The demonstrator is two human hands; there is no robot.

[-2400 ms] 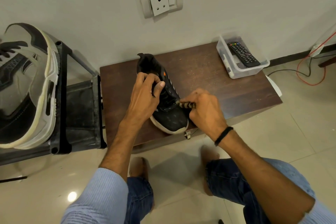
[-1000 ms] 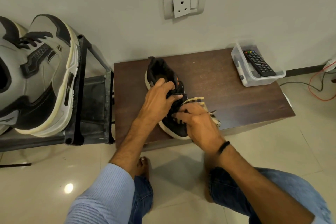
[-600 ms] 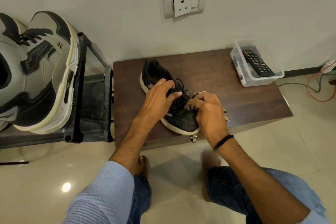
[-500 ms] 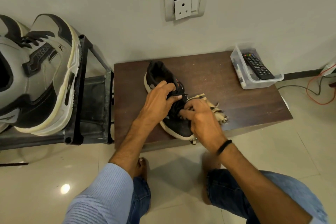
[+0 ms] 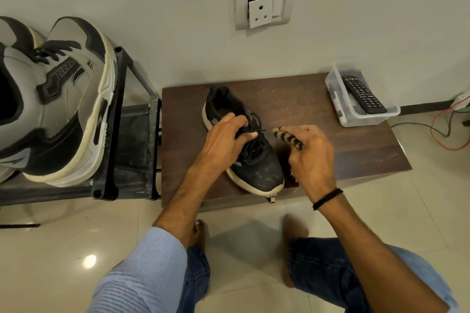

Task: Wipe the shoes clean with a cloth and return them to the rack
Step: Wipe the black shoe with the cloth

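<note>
Since the black shoe (image 5: pixel 248 146) is a mesh-topped sneaker with a pale rubber sole, it looks light and soft above and stiff below, so the collar and tongue seem the best hold. That is where the left hand (image 5: pixel 223 145) pinches it, at the laces. It sits near the front middle of the dark wooden table (image 5: pixel 330 160), toe toward the near edge. Just to the shoe's right, off its surface, the right hand (image 5: pixel 311 157) is closed around a bunched striped cloth (image 5: pixel 286 136). The shoe rack (image 5: pixel 112 134) stands left of the table.
</note>
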